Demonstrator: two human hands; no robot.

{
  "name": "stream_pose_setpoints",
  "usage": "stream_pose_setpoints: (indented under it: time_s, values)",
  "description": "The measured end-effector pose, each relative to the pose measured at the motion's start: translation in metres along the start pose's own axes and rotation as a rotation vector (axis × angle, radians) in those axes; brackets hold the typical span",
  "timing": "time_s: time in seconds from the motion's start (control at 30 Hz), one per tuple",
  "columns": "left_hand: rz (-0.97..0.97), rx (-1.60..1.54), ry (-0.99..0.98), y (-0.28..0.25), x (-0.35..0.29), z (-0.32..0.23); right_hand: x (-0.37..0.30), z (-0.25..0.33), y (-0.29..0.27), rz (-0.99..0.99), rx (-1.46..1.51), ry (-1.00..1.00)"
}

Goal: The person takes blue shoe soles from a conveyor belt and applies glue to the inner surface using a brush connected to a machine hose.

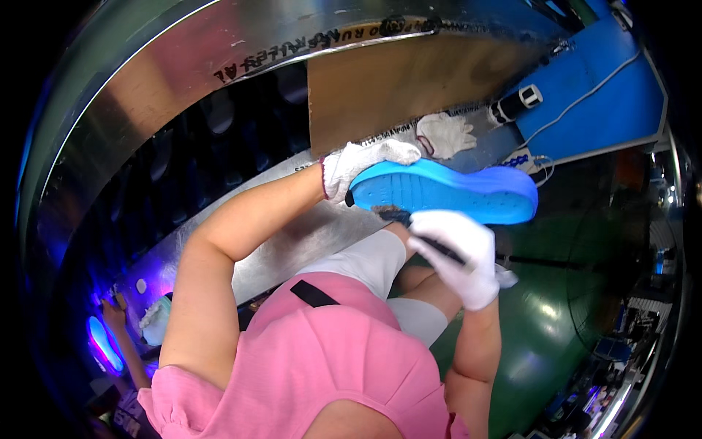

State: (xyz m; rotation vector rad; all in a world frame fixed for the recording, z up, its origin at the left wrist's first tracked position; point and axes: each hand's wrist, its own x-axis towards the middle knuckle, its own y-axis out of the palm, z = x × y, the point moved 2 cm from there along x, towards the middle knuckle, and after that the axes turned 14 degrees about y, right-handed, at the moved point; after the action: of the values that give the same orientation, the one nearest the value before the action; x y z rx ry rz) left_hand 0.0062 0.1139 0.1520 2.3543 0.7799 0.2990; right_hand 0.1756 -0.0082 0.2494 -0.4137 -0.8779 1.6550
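My left hand (365,162), in a white knit glove, grips the heel-side end of a bright blue shoe sole (450,194), its thumb lying along the upper edge. The sole is tilted toward me, showing ridges across one half and small dots on the other. In my gloved right hand (468,256) is a dark-handled brush (395,216). Its bristles meet or nearly meet the lower edge of the sole, close to my left hand. Motion blurs the right hand slightly, but its fingers are wrapped round the handle.
A metal bench (270,245) runs beside my legs. On it, past the sole, lie a white glove (444,134) and a black-and-white cylinder (516,104). Brown cardboard (395,88) stands behind, with a blue panel (599,95) and cable at right. Another person's arm (126,340) shows lower left.
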Motion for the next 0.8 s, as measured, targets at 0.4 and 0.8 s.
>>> stream_pose_setpoints:
  time_s: [0.4,0.8]
  values:
    - [-0.108,0.175,0.142,-0.007,0.001,-0.003,-0.006,0.019,-0.019,-0.051,-0.092,-0.077]
    - [-0.048,0.354,0.343,0.012,-0.011,-0.044,-0.007,0.004,-0.042,-0.12,-0.214,-0.027]
